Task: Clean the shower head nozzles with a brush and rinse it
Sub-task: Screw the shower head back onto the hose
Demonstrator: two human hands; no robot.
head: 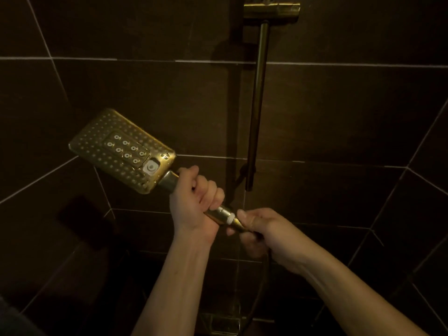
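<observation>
Gripping the unlabelled shower head (122, 150) handle, hands left (194, 202) and right (261, 231).

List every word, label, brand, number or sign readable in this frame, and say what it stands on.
None can be read.
Shower head: gold face with nozzles and a grey button, no lettering visible.
Handle, gripped by the left hand: no marking.
Hose connector, pinched by the right hand: no marking.
Slide rail and wall tiles: plain, dimly lit.

Both forearms reach forward, bare. The left hand (194, 202) is fisted round the shower handle (218, 213); the right hand (264, 229) pinches the hose nut (238, 224) at its end.
</observation>
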